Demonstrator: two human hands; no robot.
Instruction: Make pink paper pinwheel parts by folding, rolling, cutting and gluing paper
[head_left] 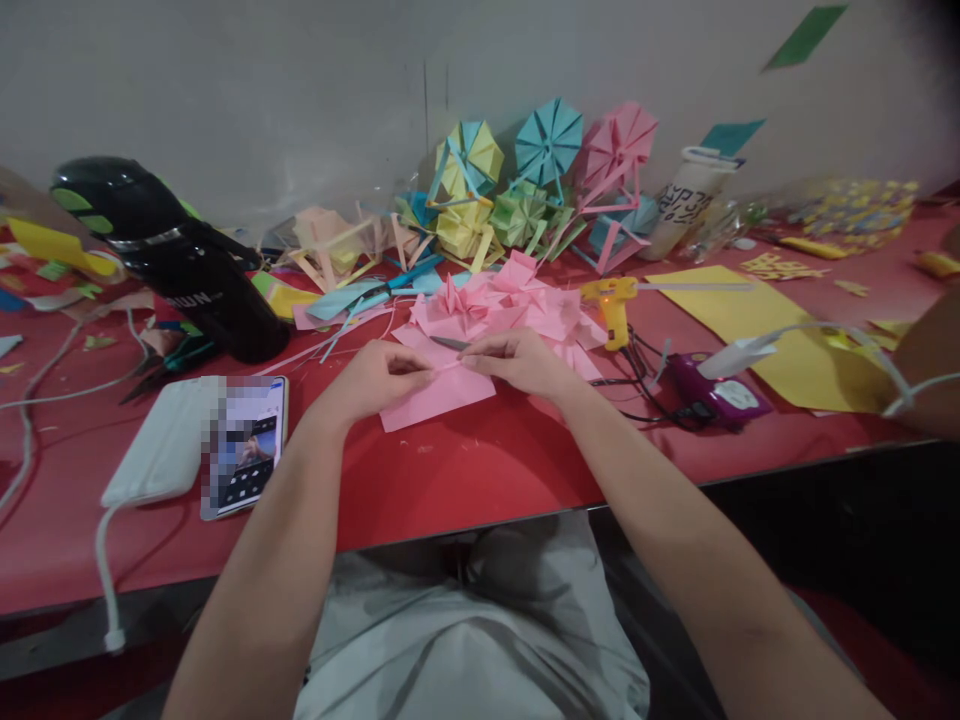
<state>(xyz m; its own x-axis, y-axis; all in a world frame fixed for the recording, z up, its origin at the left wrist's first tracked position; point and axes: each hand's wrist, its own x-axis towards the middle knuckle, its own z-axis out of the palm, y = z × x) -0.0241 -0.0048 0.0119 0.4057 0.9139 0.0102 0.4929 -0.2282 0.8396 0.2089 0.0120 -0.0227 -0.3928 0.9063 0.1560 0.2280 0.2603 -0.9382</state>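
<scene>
A pink sheet of paper [442, 398] lies on the red table in front of me, with a narrow raised fold between my hands. My left hand [384, 378] is closed, thumb and fingers pinching the fold's left end. With thumb and fingertips together, my right hand [517, 362] pinches the other end. A dark, pointed blade-like piece [447, 343] shows just beyond the right fingertips; whether that hand also holds it, I cannot tell. Directly behind the sheet is a heap of folded pink paper pieces [510, 305].
Left are a black bottle [202, 285], a white power bank [161, 440] and a phone [251, 450]. To the right are a yellow glue gun [613, 308], a purple power adapter [716, 390] with cables and yellow paper [810, 360]. Paper wheels [549, 140] stand along the wall.
</scene>
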